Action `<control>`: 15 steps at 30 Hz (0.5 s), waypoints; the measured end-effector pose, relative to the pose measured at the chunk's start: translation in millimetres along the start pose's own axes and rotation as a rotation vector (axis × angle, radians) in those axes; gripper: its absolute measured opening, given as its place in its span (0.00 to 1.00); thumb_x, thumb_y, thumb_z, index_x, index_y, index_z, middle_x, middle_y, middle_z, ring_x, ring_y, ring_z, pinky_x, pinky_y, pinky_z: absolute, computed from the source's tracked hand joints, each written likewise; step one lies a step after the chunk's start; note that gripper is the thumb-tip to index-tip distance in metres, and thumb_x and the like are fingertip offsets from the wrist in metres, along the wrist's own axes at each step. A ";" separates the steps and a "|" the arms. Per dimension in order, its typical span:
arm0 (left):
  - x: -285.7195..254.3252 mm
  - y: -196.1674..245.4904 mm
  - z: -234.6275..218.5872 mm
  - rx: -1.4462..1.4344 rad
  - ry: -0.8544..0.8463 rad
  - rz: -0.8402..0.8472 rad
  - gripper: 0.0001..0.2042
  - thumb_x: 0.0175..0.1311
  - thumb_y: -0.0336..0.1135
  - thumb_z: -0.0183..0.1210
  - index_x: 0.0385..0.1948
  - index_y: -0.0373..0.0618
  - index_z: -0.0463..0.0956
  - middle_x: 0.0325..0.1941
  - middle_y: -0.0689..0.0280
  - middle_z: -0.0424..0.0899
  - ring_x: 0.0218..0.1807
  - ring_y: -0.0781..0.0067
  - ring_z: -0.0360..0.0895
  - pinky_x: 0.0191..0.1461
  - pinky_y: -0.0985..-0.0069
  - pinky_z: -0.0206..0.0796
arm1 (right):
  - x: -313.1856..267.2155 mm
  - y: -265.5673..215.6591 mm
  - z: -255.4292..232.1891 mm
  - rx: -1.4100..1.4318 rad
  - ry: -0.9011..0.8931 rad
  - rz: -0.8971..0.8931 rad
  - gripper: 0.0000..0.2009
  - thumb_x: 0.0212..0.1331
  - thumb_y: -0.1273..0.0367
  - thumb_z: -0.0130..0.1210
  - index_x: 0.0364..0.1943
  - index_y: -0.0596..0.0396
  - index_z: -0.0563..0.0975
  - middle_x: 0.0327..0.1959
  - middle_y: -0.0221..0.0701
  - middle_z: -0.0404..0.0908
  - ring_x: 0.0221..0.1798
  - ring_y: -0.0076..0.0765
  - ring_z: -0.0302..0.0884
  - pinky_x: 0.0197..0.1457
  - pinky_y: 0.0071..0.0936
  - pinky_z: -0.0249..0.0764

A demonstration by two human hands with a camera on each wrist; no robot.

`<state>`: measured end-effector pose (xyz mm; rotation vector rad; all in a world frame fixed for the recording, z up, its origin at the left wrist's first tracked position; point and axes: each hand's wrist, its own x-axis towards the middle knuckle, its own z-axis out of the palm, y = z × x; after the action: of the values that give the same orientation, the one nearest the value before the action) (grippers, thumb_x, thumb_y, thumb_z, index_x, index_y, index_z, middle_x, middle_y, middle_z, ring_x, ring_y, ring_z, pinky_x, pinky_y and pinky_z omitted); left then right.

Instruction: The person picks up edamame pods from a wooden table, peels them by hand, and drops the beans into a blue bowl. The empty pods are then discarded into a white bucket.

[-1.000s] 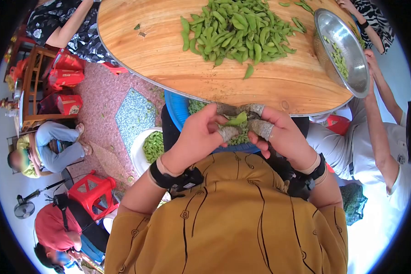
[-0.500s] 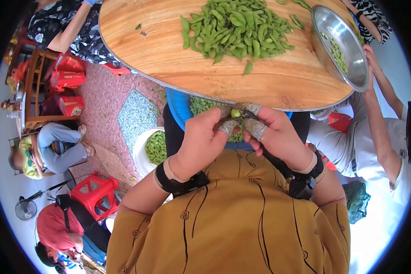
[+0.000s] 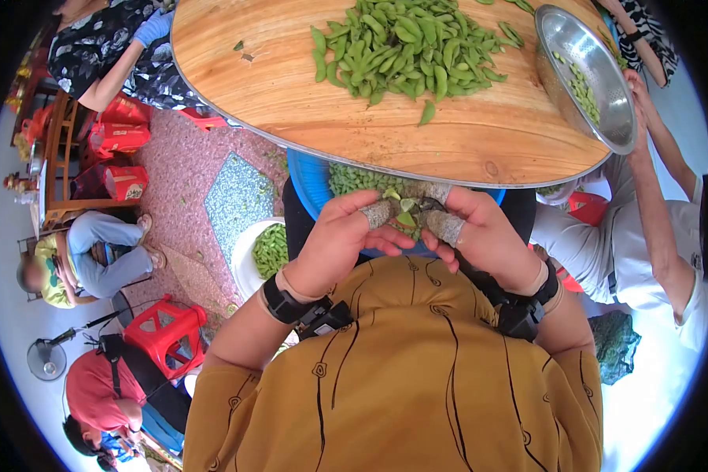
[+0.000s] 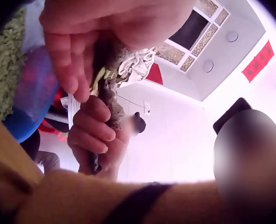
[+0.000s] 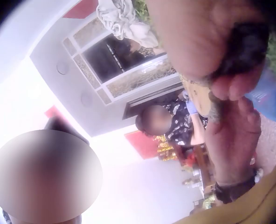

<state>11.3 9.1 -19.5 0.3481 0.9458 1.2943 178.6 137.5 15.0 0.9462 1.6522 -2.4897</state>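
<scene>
Grey wrappings cover the thumb and index finger of both hands. Between them, over shelled green beans [image 3: 349, 179] in a blue basin [image 3: 310, 187], is a split green pod [image 3: 406, 218]. The left hand [image 3: 334, 240] pinches its left side, other fingers loosely bent; the right hand [image 3: 492, 240] pinches its right side with thumb and index finger. In the left wrist view the left hand [image 4: 110, 28] is above the right hand [image 4: 98, 133], fingertips close together. The right wrist view has the right hand [image 5: 203, 42] partly covering the pod area, near the left hand [image 5: 233, 140].
A wooden table [image 3: 291, 102] with a heap of pods [image 3: 409, 51] stands just beyond the hands. A steel colander [image 3: 598, 59] tilts at its right edge, held by another person. A white bucket of pods [image 3: 270, 250] is at left, near a red stool [image 3: 165, 334].
The pod between the fingertips has split and turned. The left hand has shifted slightly down, its lower fingers reaching further out; the right hand has barely moved.
</scene>
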 end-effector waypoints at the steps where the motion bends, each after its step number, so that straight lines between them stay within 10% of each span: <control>1: -0.6 -1.6 0.3 0.006 0.050 0.027 0.15 0.65 0.27 0.39 0.49 0.30 0.69 0.43 0.51 0.80 0.42 0.60 0.82 0.41 0.73 0.75 | -0.2 1.6 0.1 -0.040 0.009 0.000 0.11 0.64 0.74 0.46 0.48 0.55 0.75 0.24 0.25 0.74 0.19 0.15 0.68 0.19 0.15 0.68; 15: 2.0 2.5 -6.2 -0.005 0.146 0.053 0.16 0.71 0.34 0.42 0.56 0.38 0.63 0.51 0.50 0.78 0.42 0.58 0.82 0.40 0.72 0.75 | -7.6 -0.8 -9.7 -0.155 0.012 0.115 0.11 0.61 0.72 0.49 0.47 0.54 0.74 0.23 0.27 0.76 0.20 0.16 0.69 0.20 0.15 0.66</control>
<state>4.9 10.0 -22.2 0.2788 1.0625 1.3843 189.2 143.6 16.8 1.0090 1.7120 -2.2511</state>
